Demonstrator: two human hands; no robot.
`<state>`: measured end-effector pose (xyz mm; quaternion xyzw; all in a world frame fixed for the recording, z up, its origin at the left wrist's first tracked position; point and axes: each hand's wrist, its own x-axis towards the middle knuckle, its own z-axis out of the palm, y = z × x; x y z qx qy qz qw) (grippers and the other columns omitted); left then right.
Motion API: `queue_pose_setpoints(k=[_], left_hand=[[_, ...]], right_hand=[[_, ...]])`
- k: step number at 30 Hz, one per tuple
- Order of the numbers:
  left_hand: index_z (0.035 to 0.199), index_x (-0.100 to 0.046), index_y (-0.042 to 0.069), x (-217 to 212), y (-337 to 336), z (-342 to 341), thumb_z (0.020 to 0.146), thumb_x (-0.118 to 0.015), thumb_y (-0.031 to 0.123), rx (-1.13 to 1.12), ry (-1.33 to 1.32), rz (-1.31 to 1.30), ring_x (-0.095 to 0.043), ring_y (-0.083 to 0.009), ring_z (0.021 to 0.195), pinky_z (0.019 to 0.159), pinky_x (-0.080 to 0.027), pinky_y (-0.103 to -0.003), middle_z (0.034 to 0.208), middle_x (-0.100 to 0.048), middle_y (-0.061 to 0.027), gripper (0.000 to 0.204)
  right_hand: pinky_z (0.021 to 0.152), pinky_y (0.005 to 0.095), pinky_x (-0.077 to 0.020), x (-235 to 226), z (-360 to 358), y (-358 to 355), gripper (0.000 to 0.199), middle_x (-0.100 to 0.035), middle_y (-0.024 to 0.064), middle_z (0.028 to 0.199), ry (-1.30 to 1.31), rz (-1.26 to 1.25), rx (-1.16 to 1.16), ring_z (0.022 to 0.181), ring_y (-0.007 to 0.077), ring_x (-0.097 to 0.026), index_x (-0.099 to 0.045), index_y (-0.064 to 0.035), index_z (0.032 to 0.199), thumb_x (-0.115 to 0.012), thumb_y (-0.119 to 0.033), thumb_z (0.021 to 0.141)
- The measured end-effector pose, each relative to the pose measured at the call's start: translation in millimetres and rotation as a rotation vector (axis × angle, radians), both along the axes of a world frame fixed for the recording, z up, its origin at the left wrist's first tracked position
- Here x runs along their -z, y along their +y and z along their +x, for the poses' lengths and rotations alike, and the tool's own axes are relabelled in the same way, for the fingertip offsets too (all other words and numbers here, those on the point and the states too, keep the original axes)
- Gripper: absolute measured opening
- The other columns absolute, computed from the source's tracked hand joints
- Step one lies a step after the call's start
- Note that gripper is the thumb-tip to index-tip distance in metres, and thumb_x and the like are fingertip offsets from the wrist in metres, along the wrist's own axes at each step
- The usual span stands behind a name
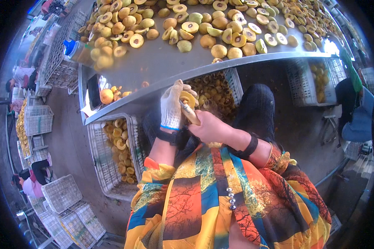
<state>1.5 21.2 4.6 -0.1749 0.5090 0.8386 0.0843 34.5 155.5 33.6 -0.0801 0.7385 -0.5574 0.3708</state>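
In front of the table's near edge, my left hand, in a white knitted glove, grips a yellow peach half. My bare right hand is wrapped around the light handle of a pitting tool. The tool's metal end meets the peach half; its exact tip is hidden by the fruit and fingers. Beyond my hands, many halved peaches lie on the metal table, several with cut faces up and dark pits showing.
Below the table edge stands a crate of fruit pieces; another white crate of peach halves is at my left. A blue-capped bottle and a dark phone-like slab rest on the table's left. Other people work on both sides.
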Motion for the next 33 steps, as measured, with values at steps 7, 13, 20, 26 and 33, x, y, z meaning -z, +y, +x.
queue_pose_setpoints(k=[7, 13, 20, 26, 33], left_hand=[[0.091, -0.054, 0.012, -28.1, -19.9, -3.7, 0.087, -0.049, 0.051, -0.367, -0.137, 0.178, -0.056, -0.0176, 0.054, 0.037, -0.042, -0.025, 0.072, -0.06, -0.0078, 0.039], [0.09, -0.062, 0.001, -45.2, -174.5, 58.1, 0.086, -0.056, 0.04, -0.267, -0.18, -1.172, -0.062, -0.0213, 0.079, 0.067, -0.05, -0.029, 0.094, -0.063, -0.0104, 0.039], [0.105, -0.062, 0.002, -43.0, -99.5, -48.2, 0.082, -0.06, 0.024, 0.187, 0.362, -1.538, -0.062, -0.0243, 0.091, 0.081, -0.047, -0.031, 0.104, -0.063, -0.0128, 0.032], [0.114, -0.056, 0.015, -1.9, 13.0, -177.1, 0.078, -0.06, 0.031, 0.507, 0.335, -1.883, -0.054, -0.0327, 0.105, 0.091, -0.043, -0.04, 0.111, -0.055, -0.0159, 0.039], [0.109, -0.057, 0.002, 6.5, 25.0, -193.1, 0.07, -0.067, 0.02, 0.452, 0.231, -1.658, -0.06, -0.0317, 0.097, 0.08, -0.05, -0.038, 0.1, -0.062, -0.0202, 0.045]], right_hand=[[0.04, 0.019, -0.0378, 27.7, -10.0, 15.1, 0.012, -0.046, -0.0047, 0.061, -0.733, -0.865, -0.116, 0.047, 0.0057, -0.045, -0.05, -0.0053, 0.093, -0.056, -0.014, 0.087], [0.06, 0.0364, -0.0498, 71.1, -9.5, 25.8, 0.01, -0.062, 0.0176, 0.071, 0.634, 0.364, -0.231, 0.067, 0.0267, -0.064, -0.058, -0.0017, 0.078, -0.058, -0.011, 0.074], [0.06, 0.0431, -0.048, 79.2, -11.3, 26.9, 0.022, -0.06, 0.0166, 0.067, 0.672, 0.488, -0.242, 0.067, 0.0335, -0.061, -0.052, -0.0004, 0.089, -0.058, -0.012, 0.071], [0.056, 0.0445, -0.0462, 77.9, -5.5, 48.2, 0.015, -0.057, 0.0178, 0.061, 0.701, 0.485, -0.171, 0.061, 0.0356, -0.059, -0.05, 0.0017, 0.083, -0.054, -0.01, 0.075], [0.053, 0.0469, -0.0451, 74.4, -14.4, 64.6, 0.015, -0.056, 0.0196, 0.06, 0.684, 0.456, 0.035, 0.057, 0.0381, -0.057, -0.046, -0.0005, 0.081, -0.054, -0.013, 0.079]])
